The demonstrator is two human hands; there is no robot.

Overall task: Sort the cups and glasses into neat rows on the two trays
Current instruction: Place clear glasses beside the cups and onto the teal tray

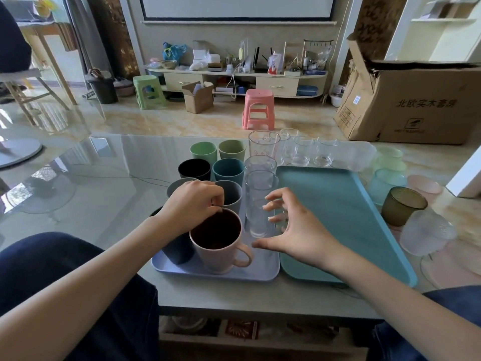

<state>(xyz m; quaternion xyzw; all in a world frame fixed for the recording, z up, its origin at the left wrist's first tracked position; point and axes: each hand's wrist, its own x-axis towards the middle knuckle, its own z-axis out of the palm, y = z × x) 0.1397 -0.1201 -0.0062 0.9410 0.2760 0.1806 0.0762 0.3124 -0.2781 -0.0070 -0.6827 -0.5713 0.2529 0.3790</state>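
Note:
A lavender tray (263, 269) holds two rows of coloured cups and a row of clear tall glasses. At its near end stands a pink mug (221, 254) with its handle to the right. My left hand (192, 204) pinches the mug's far rim. My right hand (294, 227) is spread open around the nearest clear glass (256, 220), fingers just apart from it. A teal tray (338, 217) lies bare to the right. Beside it stand an olive glass (402, 205) and a frosted glass (426, 231).
Small clear glasses (302, 151) stand behind the teal tray, pale green bowls (387, 173) and pink dishes (424, 185) to its right. A cardboard box (416, 100) sits on the floor beyond, with a pink stool (258, 109). My knees flank the table's near edge.

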